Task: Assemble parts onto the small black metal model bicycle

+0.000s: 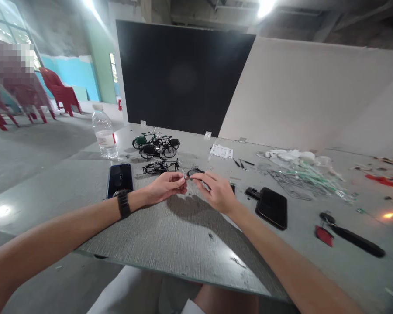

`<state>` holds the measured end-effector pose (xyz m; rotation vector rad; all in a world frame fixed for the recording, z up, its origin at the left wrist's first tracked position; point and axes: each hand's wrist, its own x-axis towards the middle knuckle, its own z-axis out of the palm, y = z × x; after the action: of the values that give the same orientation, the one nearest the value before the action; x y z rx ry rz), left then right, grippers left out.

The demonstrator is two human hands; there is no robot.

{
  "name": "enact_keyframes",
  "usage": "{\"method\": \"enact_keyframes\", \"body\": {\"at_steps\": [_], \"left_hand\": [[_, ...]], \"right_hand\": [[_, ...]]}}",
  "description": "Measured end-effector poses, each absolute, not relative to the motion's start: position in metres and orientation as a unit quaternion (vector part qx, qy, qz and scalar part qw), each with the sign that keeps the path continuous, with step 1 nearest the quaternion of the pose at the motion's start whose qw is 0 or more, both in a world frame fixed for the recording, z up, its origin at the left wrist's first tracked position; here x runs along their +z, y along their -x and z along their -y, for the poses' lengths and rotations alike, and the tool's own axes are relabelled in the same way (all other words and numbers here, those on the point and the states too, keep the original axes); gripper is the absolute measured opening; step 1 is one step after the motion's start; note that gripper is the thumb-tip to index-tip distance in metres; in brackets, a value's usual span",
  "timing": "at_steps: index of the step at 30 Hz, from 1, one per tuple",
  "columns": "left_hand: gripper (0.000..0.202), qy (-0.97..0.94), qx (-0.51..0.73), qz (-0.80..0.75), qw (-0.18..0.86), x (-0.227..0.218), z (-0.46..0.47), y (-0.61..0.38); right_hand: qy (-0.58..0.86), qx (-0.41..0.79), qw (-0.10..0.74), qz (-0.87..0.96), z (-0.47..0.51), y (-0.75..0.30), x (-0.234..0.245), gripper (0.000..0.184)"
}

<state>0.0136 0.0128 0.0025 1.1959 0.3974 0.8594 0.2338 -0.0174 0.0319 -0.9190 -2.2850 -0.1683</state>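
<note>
My left hand point(168, 187) is closed, thumb and fingers pinched around a tiny piece that I cannot make out. Right beside it, the fingertips of my right hand point(215, 190) close on a small dark spoked wheel point(194, 171), partly covered by the fingers. Just beyond my left hand lies a black miniature bicycle frame point(161, 166). Behind that stand a model bicycle with a black bag point(153, 151) and one with a green bag point(145, 139), with another partly hidden among them.
A phone point(119, 178) and water bottle point(105, 135) are at left. Paper slips point(221, 151), small screwdrivers point(242, 164), a black phone-like device point(272, 208), a pile of plastic bags and parts point(309, 170) and a black-handled tool point(356, 240) lie at right. A black panel point(183, 78) stands behind.
</note>
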Motion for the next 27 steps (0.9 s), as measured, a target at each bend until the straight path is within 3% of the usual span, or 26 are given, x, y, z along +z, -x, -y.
{"method": "enact_keyframes", "body": {"at_steps": [7,13,18,27], "left_hand": [[0.035,-0.546,0.372,-0.170,0.731,0.006,-0.011,-0.013],[0.032,-0.564,0.318,-0.169,0.743,0.006,-0.008,-0.012],[0.030,-0.565,0.291,-0.143,0.758,0.004,-0.006,-0.012],[0.028,-0.555,0.283,-0.122,0.773,0.006,-0.005,-0.010]], "right_hand": [[0.430,0.035,0.371,0.823,0.016,-0.231,0.032,0.028],[0.440,0.234,0.443,0.745,0.012,-0.220,0.029,0.042],[0.396,0.408,0.447,0.691,0.015,-0.214,0.026,0.049],[0.369,0.445,0.500,0.645,0.011,-0.215,0.023,0.055]]}}
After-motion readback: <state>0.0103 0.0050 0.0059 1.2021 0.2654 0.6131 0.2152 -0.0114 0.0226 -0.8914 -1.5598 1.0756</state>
